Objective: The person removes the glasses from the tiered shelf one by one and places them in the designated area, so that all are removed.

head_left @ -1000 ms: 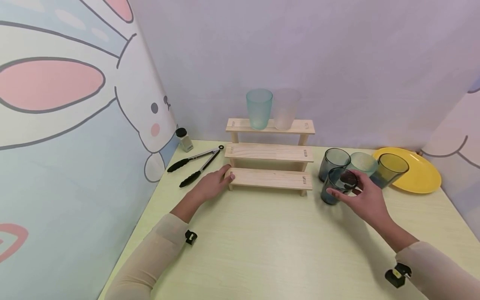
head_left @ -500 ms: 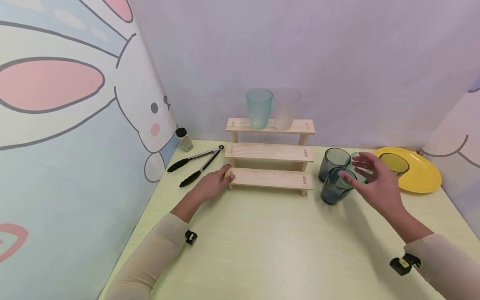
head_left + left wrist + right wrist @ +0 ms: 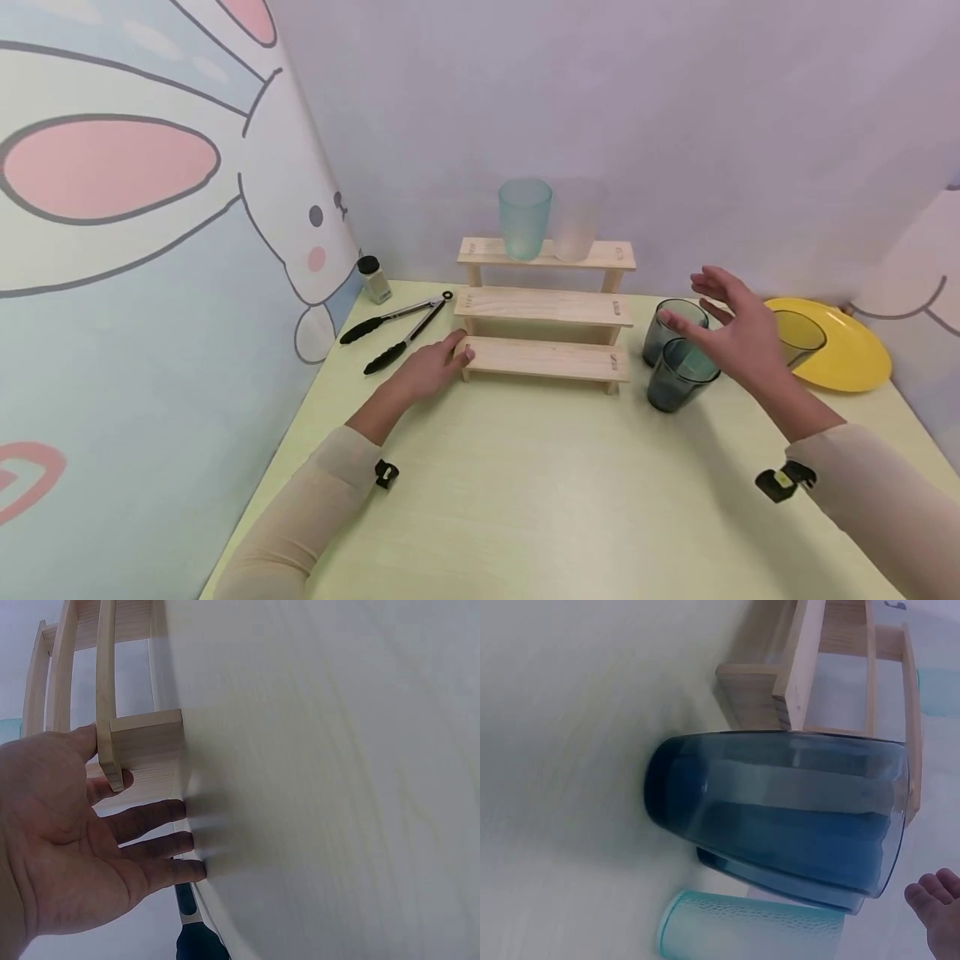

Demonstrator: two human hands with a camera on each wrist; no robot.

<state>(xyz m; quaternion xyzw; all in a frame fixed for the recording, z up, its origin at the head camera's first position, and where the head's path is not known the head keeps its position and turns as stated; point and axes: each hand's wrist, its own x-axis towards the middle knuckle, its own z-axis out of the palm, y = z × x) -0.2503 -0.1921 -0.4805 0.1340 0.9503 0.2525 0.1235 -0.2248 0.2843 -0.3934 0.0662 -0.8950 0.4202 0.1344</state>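
At the left end of a three-tier wooden stand (image 3: pixel 543 355), my left hand (image 3: pixel 426 372) pinches the lowest board, thumb above and index finger beneath. The other fingertips reach to the table in the left wrist view. My right hand (image 3: pixel 738 337) is raised over the drinking glasses at right, fingers spread and holding nothing. Below it stands a dark blue-grey glass (image 3: pixel 671 387), with a second blue-grey glass (image 3: pixel 660 335) just behind. A pale green glass (image 3: pixel 750 930) shows in the right wrist view; my hand hides much of it in the head view.
On the top tier sit a frosted teal glass (image 3: pixel 524 218) and a frosted clear glass (image 3: pixel 576 221). A yellow-rimmed glass (image 3: pixel 802 335) stands by a yellow plate (image 3: pixel 855 354). Black-tipped tongs (image 3: pixel 405 329) and a black-capped jar (image 3: pixel 374 281) are at left.
My right hand has let go of the front blue-grey glass, then risen and moved back over the glasses with its fingers spreading. The left hand keeps its hold on the stand.
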